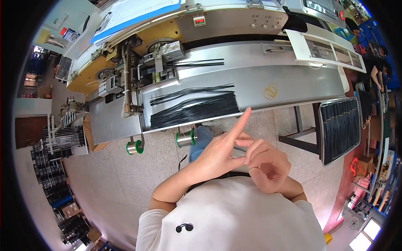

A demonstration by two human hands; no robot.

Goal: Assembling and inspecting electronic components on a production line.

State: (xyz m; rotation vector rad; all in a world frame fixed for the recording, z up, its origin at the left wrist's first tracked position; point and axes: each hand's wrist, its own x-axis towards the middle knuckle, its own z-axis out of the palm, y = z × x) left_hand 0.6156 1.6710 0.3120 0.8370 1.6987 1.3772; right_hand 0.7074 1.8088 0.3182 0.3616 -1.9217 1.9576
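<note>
The bare left hand (218,154) points its index finger up and right, thumb spread away; the right hand (270,163) curls its fingers against it, and I can't tell from here whether it grips anything. The left fingertip overlaps the front edge of the long steel surface (293,81) in my view. A grey and gold machine head (161,62) walls off the left end; my widest room for moving is the flat metal rightward, around thin yellow loops (271,91). The sheaf of thin black wires (197,109) lies along that edge, beyond the hands and to their left.
</note>
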